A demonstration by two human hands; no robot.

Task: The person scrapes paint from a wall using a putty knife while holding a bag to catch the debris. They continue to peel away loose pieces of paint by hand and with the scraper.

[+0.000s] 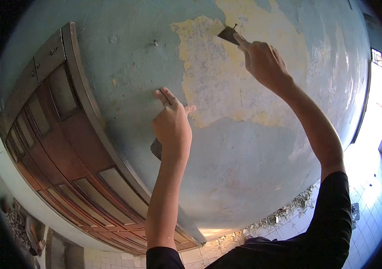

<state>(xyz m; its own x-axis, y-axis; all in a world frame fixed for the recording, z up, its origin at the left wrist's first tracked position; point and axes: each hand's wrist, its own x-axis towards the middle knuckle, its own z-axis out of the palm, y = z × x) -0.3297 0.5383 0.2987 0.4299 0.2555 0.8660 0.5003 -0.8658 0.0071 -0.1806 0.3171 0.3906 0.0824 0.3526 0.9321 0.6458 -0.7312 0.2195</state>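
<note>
The right hand (262, 62) grips a paint scraper (227, 34), its blade against the bare yellow patch (220, 76) high on the blue wall (123, 54). The left hand (171, 123) presses its fingers together on the wall at the patch's edge. A dark shape (156, 149) sits under its palm; whether the hand holds it cannot be told.

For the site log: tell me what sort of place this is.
Probably a room under renovation: a blue-green wall with paint scraped off in patches, a scraper in the right hand, and paint flakes heaped along the tiled floor.
</note>
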